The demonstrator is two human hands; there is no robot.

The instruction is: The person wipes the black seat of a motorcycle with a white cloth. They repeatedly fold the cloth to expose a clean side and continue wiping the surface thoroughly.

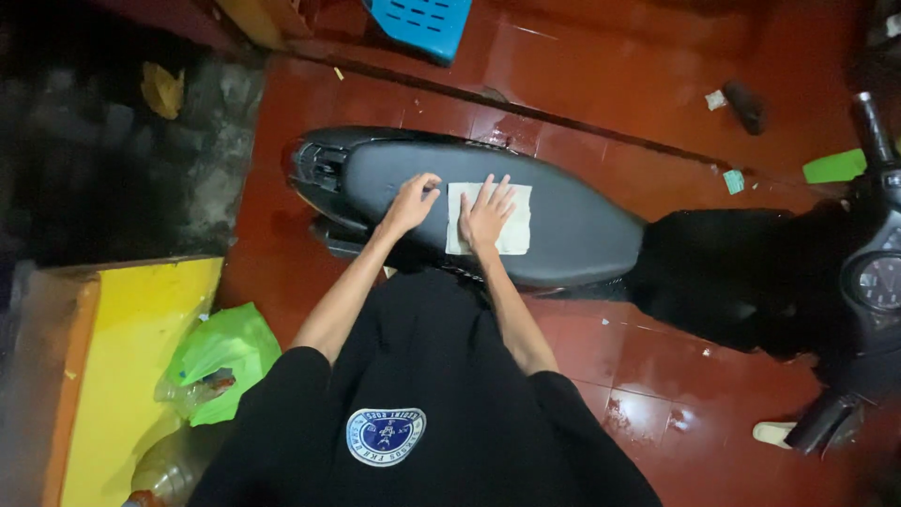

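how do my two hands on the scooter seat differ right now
The right hand lies flat with fingers spread on the pale cloth; the left hand rests directly on the bare black seat, fingers closer together. The left hand sits nearer the seat's rear end. Both are palm down on the seat, holding nothing.

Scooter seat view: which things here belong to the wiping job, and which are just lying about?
In use: cloth under right hand; left hand on black seat.
Lying about: green bag, blue crate, sandal, paper scraps.
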